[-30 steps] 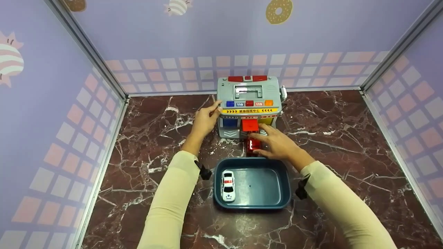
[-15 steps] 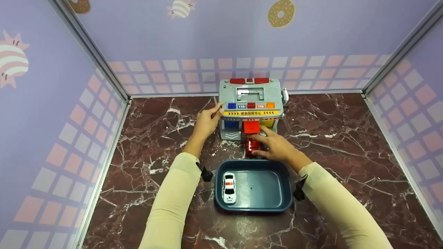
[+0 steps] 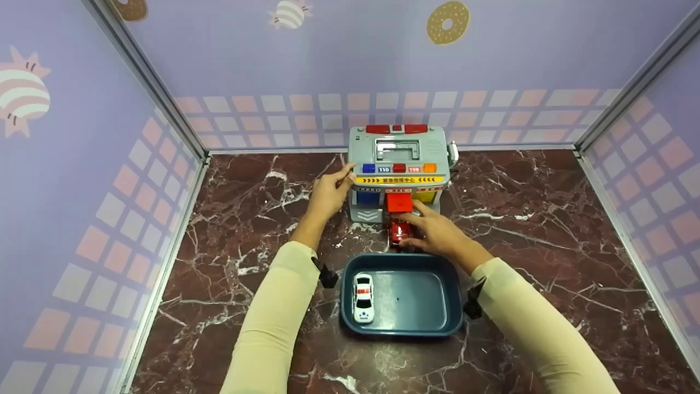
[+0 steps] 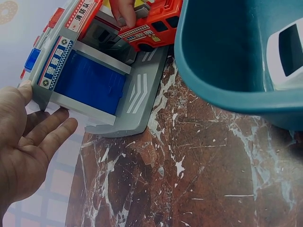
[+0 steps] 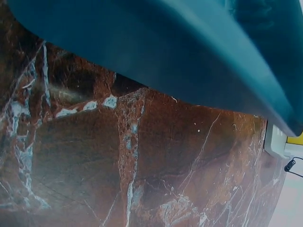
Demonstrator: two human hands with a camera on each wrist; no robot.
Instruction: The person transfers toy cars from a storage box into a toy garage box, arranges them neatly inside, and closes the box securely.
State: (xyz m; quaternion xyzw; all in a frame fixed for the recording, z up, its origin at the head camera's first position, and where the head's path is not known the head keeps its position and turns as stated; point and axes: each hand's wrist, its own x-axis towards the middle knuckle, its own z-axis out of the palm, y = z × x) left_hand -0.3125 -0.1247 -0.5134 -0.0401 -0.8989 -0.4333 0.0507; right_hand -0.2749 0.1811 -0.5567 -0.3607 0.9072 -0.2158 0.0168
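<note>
A grey toy garage (image 3: 363,156) with a handle slot, coloured buttons and blue, red and yellow doors stands near the back wall. The red door (image 3: 400,203) is raised; the blue door (image 4: 90,82) is down. My left hand (image 3: 329,194) touches the garage's left front corner, its fingers (image 4: 57,135) fairly straight along the side wall. My right hand (image 3: 437,230) pinches a red toy fire truck (image 3: 399,232) between thumb and fingers in front of the raised door. The fire truck (image 4: 158,23) shows windows and a striped side in the left wrist view. The right wrist view does not show my right hand.
A dark teal tray (image 3: 457,295) stands on the marbled table (image 3: 525,273), close in front of the fire truck. In its left side lies a white toy police car (image 3: 363,298). Purple printed walls (image 3: 361,60) enclose the table at the back and sides.
The head view has shifted slightly, moving the scene right and down. Relative to the garage, the fire truck's near end has moved slightly left in my right hand. My left hand stays at the corner.
</note>
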